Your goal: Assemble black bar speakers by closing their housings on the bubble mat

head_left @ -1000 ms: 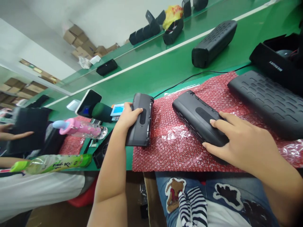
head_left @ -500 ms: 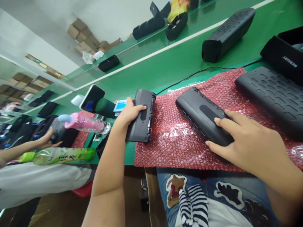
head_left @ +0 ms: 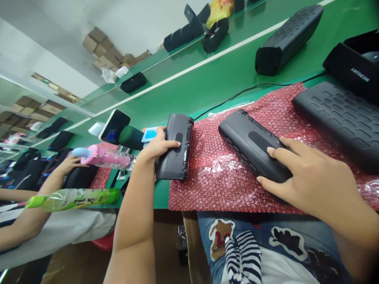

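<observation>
My left hand (head_left: 158, 146) is closed round a black plastic shell (head_left: 174, 154), thumb on its dark oval patch; the shell stands at the left edge of the red bubble wrap (head_left: 213, 185). Another black casing (head_left: 254, 144) lies slanted on the wrap, its lower right end gripped by my right hand (head_left: 304, 169), fingers on top and thumb at the near side. The two pieces are apart. Right of them is a black cover with a raised pattern (head_left: 340, 118), partly on the wrap.
A patterned black speaker (head_left: 287, 41) and a MERKURY casing (head_left: 355, 69) sit at the back right. A cable (head_left: 237, 96) runs behind the wrap. To the left are a pink bottle (head_left: 106, 157), a green-labelled bottle (head_left: 77, 198) and a co-worker's hand (head_left: 69, 165).
My left hand and its shell have shifted slightly left. My right hand looks unchanged on its casing. The co-worker's hand has moved up to the dark piece behind the bottles.
</observation>
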{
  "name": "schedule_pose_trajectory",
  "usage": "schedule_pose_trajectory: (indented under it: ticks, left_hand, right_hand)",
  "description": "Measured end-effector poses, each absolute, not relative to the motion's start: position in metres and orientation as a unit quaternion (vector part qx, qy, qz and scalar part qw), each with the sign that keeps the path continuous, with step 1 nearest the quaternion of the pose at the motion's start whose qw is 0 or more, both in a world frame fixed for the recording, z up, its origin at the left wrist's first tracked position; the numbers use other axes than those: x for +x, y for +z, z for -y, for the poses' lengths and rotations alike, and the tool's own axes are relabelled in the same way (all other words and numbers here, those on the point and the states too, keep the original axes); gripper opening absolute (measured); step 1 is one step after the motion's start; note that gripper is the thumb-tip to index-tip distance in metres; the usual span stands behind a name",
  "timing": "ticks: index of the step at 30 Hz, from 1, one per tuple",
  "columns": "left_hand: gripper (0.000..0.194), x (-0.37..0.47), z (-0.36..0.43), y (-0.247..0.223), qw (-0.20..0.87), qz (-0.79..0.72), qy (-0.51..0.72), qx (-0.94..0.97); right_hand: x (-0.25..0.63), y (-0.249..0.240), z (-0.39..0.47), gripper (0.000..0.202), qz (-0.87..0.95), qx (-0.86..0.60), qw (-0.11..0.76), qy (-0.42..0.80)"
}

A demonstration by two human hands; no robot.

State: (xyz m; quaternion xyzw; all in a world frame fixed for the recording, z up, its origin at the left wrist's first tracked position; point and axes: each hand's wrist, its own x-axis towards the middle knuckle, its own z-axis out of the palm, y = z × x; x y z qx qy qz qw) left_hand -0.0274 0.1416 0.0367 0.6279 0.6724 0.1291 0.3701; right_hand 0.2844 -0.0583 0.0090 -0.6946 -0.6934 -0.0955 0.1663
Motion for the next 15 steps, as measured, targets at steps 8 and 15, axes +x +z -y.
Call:
schedule_pose_trajectory:
  ticks: [8, 15]
  left_hand:
    - [0.096, -0.037, -0.140, 0.037, 0.386, -0.637, 0.118, 0.657]
    - [0.103, -0.022, -0.138, 0.040, 0.366, -0.674, 0.111, 0.633]
  right_hand:
    - [0.286, 0.005, 0.059, 0.033, 0.693, -0.690, 0.193, -0.073]
    - [0.285, 0.008, 0.058, 0.033, 0.691, -0.694, 0.189, -0.073]
